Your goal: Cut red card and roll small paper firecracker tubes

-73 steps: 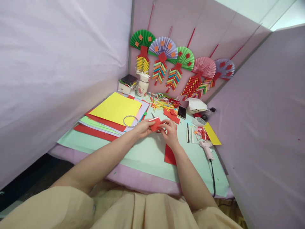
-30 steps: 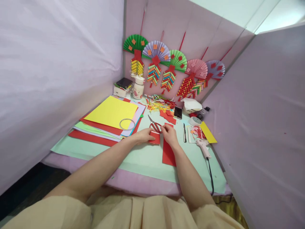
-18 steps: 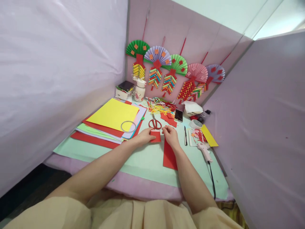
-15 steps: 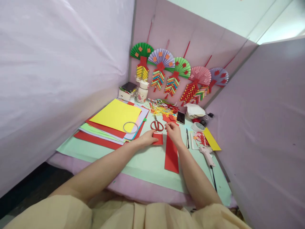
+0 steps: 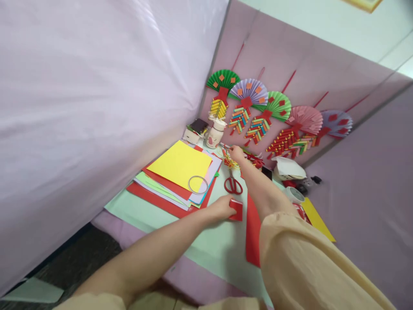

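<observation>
My left hand (image 5: 222, 208) pinches the left edge of a small folded piece of red paper (image 5: 237, 212) and holds it down on the table. Stretched across to the back, my right hand (image 5: 237, 154) has its fingers drawn together beside a thin stick-like thing (image 5: 225, 146); whether they grip it is too small to tell. Scissors with red handles (image 5: 233, 186) lie between the two hands. Under my right forearm runs a long red paper strip (image 5: 253, 237), partly hidden. Yellow paper scraps (image 5: 229, 161) are heaped just below my right hand.
Left of the hands is a stack of coloured sheets with a yellow sheet (image 5: 177, 165) and a metal ring (image 5: 198, 185) on top. A white bottle (image 5: 215, 134) stands behind. Paper fan ornaments (image 5: 249, 92) hang on the back wall. Tape (image 5: 294, 195) lies at right.
My right hand has left the top of the red strip and reached forward to the heap at the back. My left hand stays on the small red paper. The view has swung left.
</observation>
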Demonstrator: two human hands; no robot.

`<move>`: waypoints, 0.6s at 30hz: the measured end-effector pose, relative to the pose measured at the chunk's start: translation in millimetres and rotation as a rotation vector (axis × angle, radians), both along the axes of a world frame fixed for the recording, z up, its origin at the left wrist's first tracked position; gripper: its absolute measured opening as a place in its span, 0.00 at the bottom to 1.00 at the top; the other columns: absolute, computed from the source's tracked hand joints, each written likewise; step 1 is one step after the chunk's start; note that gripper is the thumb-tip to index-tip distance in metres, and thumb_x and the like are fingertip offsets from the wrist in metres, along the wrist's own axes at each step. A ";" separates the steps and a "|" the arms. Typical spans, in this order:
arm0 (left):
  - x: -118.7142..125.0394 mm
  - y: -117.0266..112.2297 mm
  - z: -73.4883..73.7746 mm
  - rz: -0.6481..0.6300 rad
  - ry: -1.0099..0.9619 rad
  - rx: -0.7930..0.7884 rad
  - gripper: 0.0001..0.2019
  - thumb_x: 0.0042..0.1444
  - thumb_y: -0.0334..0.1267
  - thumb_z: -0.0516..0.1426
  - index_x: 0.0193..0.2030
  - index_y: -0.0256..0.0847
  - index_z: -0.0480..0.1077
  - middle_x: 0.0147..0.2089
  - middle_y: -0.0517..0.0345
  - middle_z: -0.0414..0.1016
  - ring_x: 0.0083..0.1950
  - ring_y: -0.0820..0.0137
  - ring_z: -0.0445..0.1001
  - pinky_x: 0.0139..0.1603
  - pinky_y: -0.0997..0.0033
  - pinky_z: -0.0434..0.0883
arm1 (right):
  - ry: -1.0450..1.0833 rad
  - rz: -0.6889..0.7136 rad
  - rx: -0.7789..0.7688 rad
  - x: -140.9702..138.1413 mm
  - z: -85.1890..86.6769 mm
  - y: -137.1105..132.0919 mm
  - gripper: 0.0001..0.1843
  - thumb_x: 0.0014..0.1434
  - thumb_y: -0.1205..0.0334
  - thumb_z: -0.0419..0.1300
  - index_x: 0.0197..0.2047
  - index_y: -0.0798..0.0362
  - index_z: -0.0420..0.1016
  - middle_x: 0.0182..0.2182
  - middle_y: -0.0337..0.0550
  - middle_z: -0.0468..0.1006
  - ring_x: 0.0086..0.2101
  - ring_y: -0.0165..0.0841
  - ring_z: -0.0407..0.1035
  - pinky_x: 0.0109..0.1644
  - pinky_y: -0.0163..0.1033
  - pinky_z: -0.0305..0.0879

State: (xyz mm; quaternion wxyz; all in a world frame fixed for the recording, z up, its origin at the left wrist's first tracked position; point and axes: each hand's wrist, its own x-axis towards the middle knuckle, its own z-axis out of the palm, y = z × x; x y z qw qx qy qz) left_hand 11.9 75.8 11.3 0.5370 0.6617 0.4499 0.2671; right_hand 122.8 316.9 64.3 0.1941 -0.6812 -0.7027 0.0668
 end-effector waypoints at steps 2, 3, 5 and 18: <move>-0.3 1.1 -1.0 0.009 0.013 -0.011 0.15 0.42 0.27 0.56 0.40 0.36 0.70 0.35 0.56 0.75 0.34 0.71 0.72 0.29 0.77 0.63 | -0.036 -0.021 -0.039 -9.8 -8.6 16.0 0.16 0.64 0.55 0.57 0.51 0.55 0.70 0.49 0.46 0.73 0.45 0.36 0.70 0.49 0.47 0.70; -0.3 2.0 -2.1 0.018 0.022 -0.020 0.16 0.42 0.27 0.56 0.41 0.36 0.70 0.36 0.56 0.75 0.34 0.70 0.72 0.29 0.77 0.63 | -0.049 -0.033 -0.055 -13.9 -12.6 22.7 0.17 0.64 0.55 0.58 0.52 0.55 0.70 0.49 0.47 0.73 0.46 0.36 0.70 0.49 0.48 0.70; -0.3 4.3 -5.3 0.032 0.037 -0.037 0.17 0.42 0.29 0.57 0.42 0.36 0.70 0.36 0.55 0.75 0.34 0.69 0.72 0.28 0.77 0.63 | -0.064 -0.058 -0.079 -20.4 -20.0 33.4 0.17 0.64 0.55 0.58 0.52 0.55 0.70 0.50 0.47 0.72 0.47 0.37 0.70 0.50 0.48 0.69; -2.0 2.3 -2.0 0.015 0.026 -0.036 0.15 0.43 0.28 0.56 0.41 0.38 0.70 0.36 0.57 0.75 0.36 0.70 0.72 0.30 0.77 0.64 | 0.246 -0.200 0.102 -7.1 1.4 21.6 0.16 0.61 0.54 0.59 0.45 0.58 0.73 0.43 0.49 0.77 0.41 0.36 0.72 0.46 0.43 0.68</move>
